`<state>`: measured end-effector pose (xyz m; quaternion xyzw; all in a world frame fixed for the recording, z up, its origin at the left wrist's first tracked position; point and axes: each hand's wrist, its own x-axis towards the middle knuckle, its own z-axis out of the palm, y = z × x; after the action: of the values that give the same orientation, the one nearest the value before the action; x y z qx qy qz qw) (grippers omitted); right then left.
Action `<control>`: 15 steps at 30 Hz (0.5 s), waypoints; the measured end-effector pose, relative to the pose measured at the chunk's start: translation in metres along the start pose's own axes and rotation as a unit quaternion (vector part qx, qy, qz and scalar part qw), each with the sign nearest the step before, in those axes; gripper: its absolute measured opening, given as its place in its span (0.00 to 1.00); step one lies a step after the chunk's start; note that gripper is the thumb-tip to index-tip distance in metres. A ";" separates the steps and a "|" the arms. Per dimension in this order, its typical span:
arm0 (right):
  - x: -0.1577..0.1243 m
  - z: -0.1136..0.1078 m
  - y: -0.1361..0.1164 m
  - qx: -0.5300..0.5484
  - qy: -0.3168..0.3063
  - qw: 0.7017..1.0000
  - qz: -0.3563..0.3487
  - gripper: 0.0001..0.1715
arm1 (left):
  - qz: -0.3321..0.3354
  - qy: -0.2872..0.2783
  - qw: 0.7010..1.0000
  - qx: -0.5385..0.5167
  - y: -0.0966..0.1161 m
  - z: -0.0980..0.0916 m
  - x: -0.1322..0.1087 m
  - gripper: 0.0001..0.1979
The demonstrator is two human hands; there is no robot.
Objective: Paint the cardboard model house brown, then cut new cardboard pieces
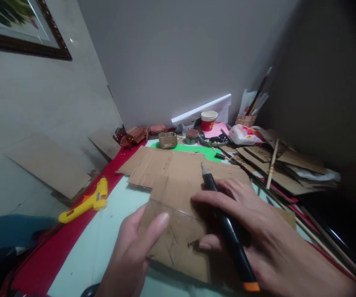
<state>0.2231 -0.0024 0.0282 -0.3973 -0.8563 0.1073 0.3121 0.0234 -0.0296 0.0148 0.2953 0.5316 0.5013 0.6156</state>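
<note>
A piece of brown cardboard point(178, 235), marked with a few dark lines and a crease, is tilted up in front of me. My left hand point(136, 239) grips its left edge, thumb on top and fingers behind. In my right hand point(243, 210) is a black marker point(230, 235) with a grey cone, a small brownish nib and an orange end. The nib points away from me, above the cardboard, and I cannot tell whether it touches. Fingertips of the right hand rest near the held piece's right side. Larger cardboard sheets point(153, 163) lie behind it.
A yellow glue gun point(88, 202) lies on the red cloth at the left. Farther back stand a small cardboard basket point(167, 140), a red paper cup point(209, 121) and a holder with brushes point(246, 119). Stacked cardboard scraps point(302, 163) and sticks crowd the right.
</note>
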 end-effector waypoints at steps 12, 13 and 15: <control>0.000 0.014 0.000 0.058 0.052 0.995 0.068 0.12 | -0.024 -0.042 0.997 -0.066 -0.009 0.006 0.000 0.32; 0.000 0.012 0.000 0.056 0.050 0.995 0.071 0.11 | -0.022 -0.052 0.995 -0.080 -0.011 0.005 0.000 0.33; 0.000 0.008 0.000 0.050 0.047 0.995 0.075 0.10 | -0.013 -0.071 0.994 -0.087 -0.015 0.002 -0.002 0.34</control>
<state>0.2186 -0.0019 0.0220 -0.4489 -0.8019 0.1547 0.3628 0.0300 -0.0360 0.0026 0.2686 0.4451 0.5151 0.6815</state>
